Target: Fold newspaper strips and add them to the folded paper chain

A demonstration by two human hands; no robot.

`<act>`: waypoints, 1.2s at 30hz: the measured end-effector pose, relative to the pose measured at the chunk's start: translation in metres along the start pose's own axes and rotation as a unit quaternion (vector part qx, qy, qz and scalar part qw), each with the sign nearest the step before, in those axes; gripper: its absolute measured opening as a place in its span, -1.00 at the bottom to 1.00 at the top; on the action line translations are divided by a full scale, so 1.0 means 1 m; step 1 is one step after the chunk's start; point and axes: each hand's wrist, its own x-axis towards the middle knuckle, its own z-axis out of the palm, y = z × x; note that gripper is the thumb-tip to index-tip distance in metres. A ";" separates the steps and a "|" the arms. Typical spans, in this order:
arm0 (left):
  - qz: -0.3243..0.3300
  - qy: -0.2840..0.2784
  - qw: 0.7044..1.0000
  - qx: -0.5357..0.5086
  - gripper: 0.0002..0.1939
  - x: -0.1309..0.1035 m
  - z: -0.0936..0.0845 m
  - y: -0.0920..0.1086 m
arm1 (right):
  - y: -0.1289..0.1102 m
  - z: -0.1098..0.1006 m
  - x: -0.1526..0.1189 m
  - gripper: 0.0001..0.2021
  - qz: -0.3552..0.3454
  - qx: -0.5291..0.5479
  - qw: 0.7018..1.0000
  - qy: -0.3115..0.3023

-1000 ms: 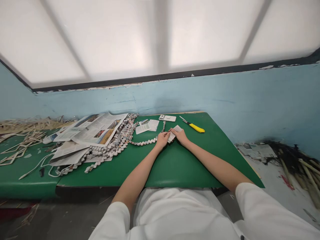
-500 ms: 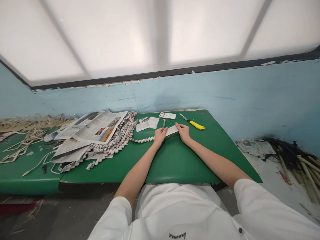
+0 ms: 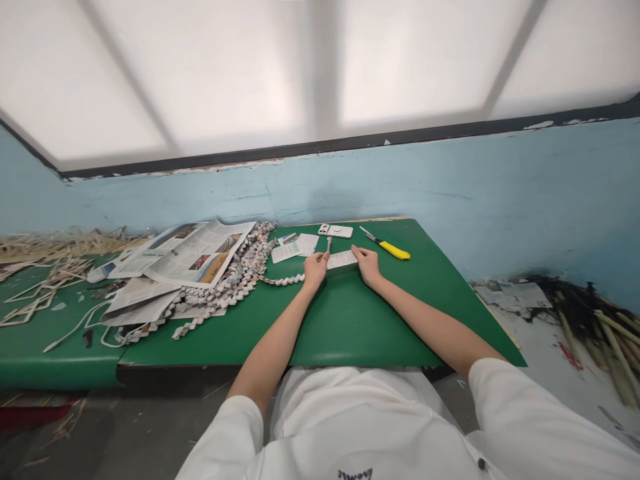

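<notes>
One paper strip (image 3: pixel 342 259), long axis left-right, flat on green table (image 3: pixel 350 320); left hand (image 3: pixel 315 269) & right hand (image 3: pixel 367 264) pinch opposite ends, palms down, forearms converging.

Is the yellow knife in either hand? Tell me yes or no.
No: the knife lies on the green table to the right of both hands, which hold a paper strip between them.
</notes>
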 end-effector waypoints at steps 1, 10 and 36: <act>0.001 0.000 1.000 0.000 -0.59 0.000 0.000 0.000 | 0.001 0.000 0.001 -0.48 0.007 0.005 1.000 0.003; -0.057 -0.004 0.995 -0.079 -0.62 0.001 -0.001 -0.002 | 0.006 -0.004 0.012 -0.56 0.024 0.015 0.999 -0.024; -0.119 -0.149 0.958 -0.213 -0.45 0.005 0.001 0.001 | -0.010 -0.012 0.006 -0.50 0.004 -0.008 0.991 -0.137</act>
